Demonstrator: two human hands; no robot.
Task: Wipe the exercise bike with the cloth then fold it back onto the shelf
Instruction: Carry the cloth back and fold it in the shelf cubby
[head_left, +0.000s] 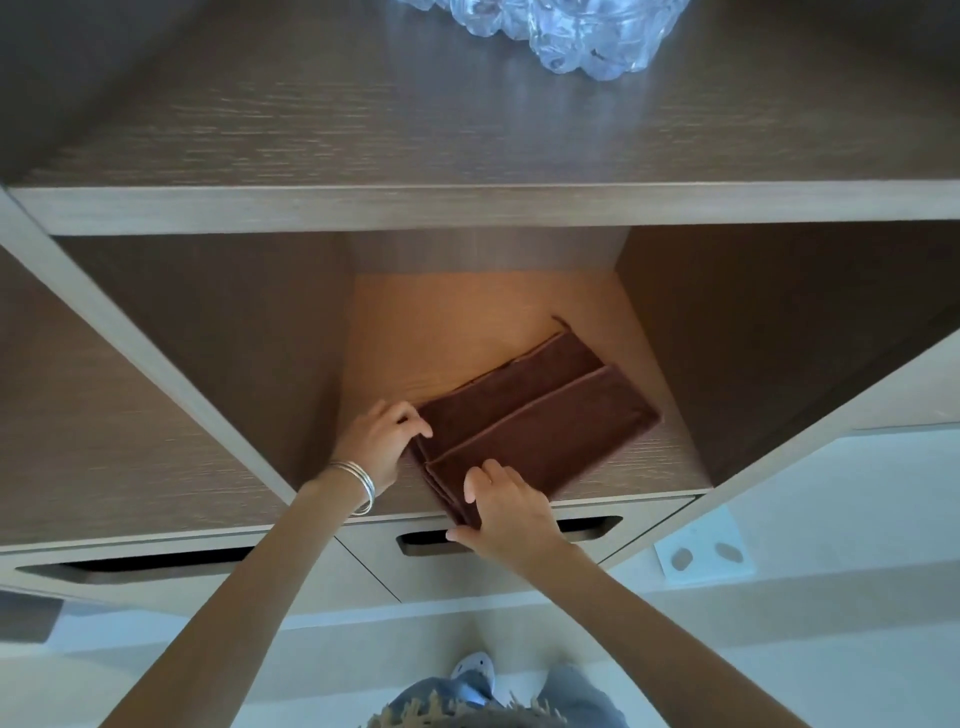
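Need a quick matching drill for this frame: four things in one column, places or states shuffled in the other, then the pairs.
Things:
1. brown cloth
2. bracelets
3. clear plastic pack
4. white sticker

Places or states:
A. on the top surface of the shelf unit, far side
B. folded, lying in the open middle compartment
C. on the left wrist
D. on the pale surface at the right, below the compartment

Pairs: 1-B, 2-C, 3-A, 4-D

The left hand and right hand both touch the cloth's near edge.
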